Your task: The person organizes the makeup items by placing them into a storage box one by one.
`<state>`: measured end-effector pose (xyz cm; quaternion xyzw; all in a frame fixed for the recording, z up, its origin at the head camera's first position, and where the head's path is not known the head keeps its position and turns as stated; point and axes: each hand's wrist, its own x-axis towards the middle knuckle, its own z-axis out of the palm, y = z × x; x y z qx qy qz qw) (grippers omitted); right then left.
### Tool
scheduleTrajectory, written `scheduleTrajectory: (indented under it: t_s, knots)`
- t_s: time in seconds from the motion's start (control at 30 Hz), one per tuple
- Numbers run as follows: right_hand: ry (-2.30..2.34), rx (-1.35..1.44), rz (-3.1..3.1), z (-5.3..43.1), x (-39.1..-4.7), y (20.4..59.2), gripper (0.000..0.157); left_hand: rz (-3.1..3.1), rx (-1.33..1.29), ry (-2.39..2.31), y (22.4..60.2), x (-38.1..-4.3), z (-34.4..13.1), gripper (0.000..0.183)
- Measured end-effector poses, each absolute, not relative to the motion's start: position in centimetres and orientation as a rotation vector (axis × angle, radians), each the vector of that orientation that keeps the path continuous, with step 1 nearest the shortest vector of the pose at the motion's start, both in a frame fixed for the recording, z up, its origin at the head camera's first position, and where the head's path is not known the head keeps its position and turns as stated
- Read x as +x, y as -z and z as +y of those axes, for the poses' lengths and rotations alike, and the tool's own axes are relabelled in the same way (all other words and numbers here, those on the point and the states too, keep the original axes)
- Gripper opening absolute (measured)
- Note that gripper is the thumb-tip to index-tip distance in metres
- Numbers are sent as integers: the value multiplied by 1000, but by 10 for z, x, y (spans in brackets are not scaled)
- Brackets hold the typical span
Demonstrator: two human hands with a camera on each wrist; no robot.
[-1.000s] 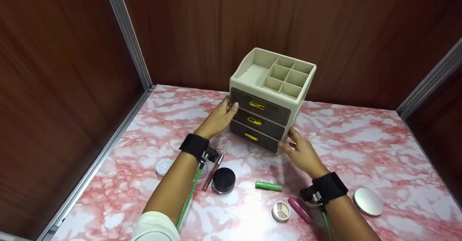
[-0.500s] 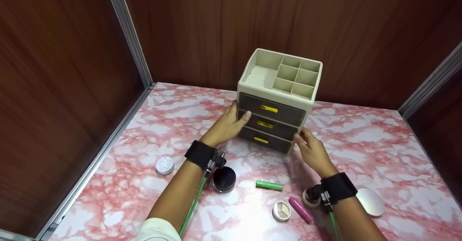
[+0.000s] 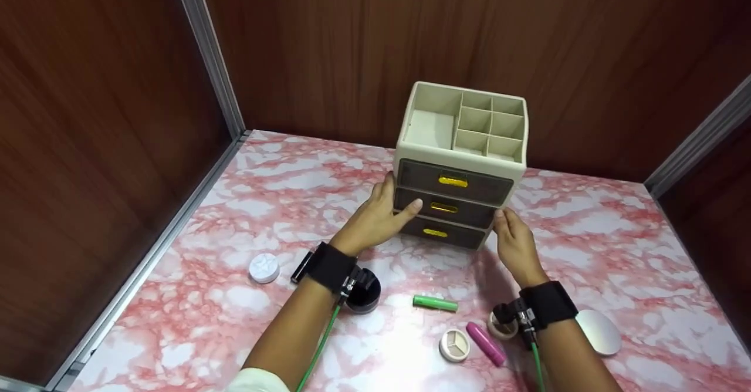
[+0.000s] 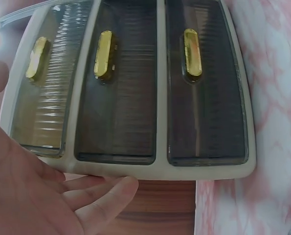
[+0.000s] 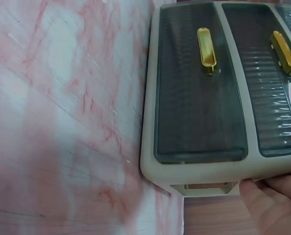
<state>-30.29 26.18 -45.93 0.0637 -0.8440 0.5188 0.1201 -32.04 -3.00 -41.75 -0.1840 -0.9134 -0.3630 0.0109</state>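
Observation:
A cream drawer organizer point(image 3: 462, 152) stands near the back of the table, with three dark drawers and gold handles on its front and open compartments on top. My left hand point(image 3: 375, 220) rests on its left side, fingers fairly straight and thumb in front of the drawers. In the left wrist view, that hand's fingertips point(image 4: 123, 188) meet the side wall. My right hand point(image 3: 516, 245) touches the lower right edge. The right wrist view shows its fingertips point(image 5: 250, 188) at the side wall; part of this hand is cut off.
Makeup lies in front: a white round case point(image 3: 264, 267), a black-lidded jar point(image 3: 362, 305), a green tube point(image 3: 435, 303), a three-section palette point(image 3: 455, 345), a pink tube point(image 3: 486, 343) and a silver compact point(image 3: 599, 332). Brown panels point(image 3: 328, 46) wall the table point(image 3: 234, 321).
The organizer has moved right and turned slightly, with both hands following it. My left forearm has moved right, uncovering the white case and a black tube beside the wrist.

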Motion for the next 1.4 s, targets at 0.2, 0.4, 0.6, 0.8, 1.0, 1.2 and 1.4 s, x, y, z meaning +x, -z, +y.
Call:
scheduleTrajectory:
  t_s: [0.2,0.4,0.6,0.8,1.0,1.2,1.4]
  knots:
    - [-1542,158,-2463,268,-313,458,52,-2857,-579,1171,415,-318,-29,103]
    - [-1664,142,-2385,268,-323,457,52,-2838,-619,1206,415,-324,-25,103]
    - [-1577,78,-2368,265,-331,459,53,-2796,-624,1260,417,-333,-24,102]
    - [-1526,31,-2319,264,-329,464,50,-2763,-637,1358,423,-336,-24,99]
    - [-1579,-7,-2308,257,-327,469,51,-2745,-628,1351,431,-335,-24,97]
    - [-1662,39,-2327,257,-325,468,58,-2710,-629,1413,438,-334,-27,88]
    - [-1839,-21,-2272,253,-309,456,61,-2512,-659,1872,439,-342,-25,69]
